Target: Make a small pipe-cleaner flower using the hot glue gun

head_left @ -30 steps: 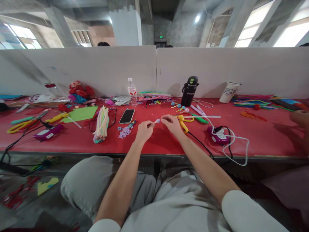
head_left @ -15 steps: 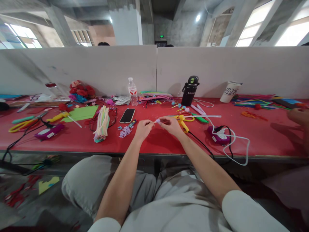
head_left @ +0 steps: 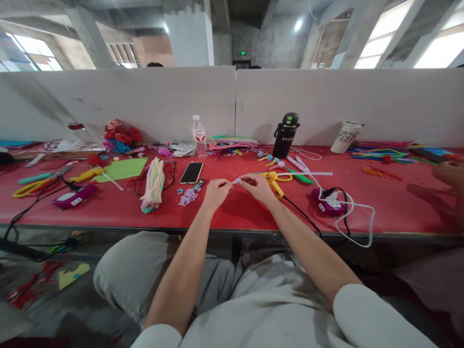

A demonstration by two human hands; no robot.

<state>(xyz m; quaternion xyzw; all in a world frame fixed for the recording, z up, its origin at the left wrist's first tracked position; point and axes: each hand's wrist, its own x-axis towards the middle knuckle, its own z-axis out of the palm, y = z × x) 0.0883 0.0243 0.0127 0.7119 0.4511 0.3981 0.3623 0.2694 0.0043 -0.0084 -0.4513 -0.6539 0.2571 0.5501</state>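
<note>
your left hand (head_left: 217, 193) and right hand (head_left: 258, 187) pinch a small lilac piece (head_left: 237, 181) between them, beyond the red bench's (head_left: 232, 215) front edge.

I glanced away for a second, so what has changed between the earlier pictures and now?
The right hand has edged toward the left hand, its fingertips now covering more of the small lilac piece. I see nothing let go. The phone, water bottle and glue gun stayed put.

Sleeves (head_left: 369, 314) are short and pale, trousers (head_left: 132, 266) grey
</note>
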